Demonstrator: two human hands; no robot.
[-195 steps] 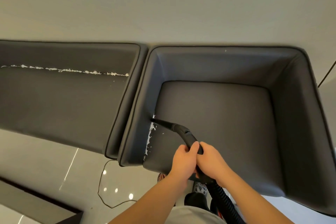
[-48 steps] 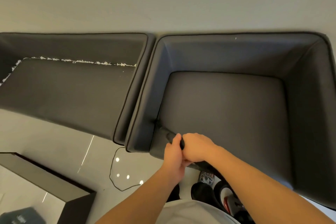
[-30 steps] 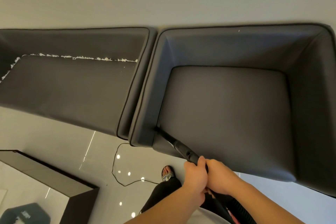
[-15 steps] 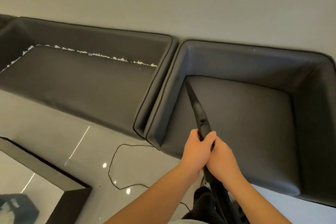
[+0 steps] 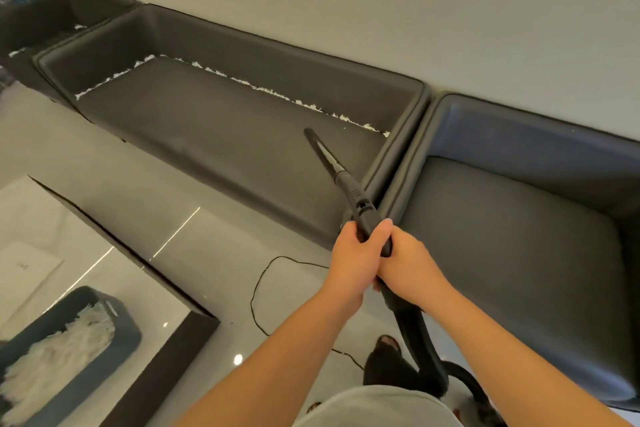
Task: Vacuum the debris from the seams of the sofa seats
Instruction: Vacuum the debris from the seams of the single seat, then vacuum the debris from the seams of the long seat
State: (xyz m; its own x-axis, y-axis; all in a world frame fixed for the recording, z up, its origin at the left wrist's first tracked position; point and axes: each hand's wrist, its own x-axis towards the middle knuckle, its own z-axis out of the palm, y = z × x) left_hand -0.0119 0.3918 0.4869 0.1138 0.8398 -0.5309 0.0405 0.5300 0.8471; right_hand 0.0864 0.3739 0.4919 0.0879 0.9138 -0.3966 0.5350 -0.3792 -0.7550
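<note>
Both hands, left (image 5: 353,253) and right (image 5: 408,265), wrapped tight around black plastic vacuum wand (image 5: 349,189). Slim crevice nozzle tip (image 5: 309,133) hovering above long dark grey leather sofa seat (image 5: 221,135), near shredded white debris (image 5: 277,92) lining back seam.

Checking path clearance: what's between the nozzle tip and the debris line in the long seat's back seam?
Head view: only bare dark seat cushion separates the crevice nozzle tip from the white debris; one stray fleck lies near the seam.
</note>
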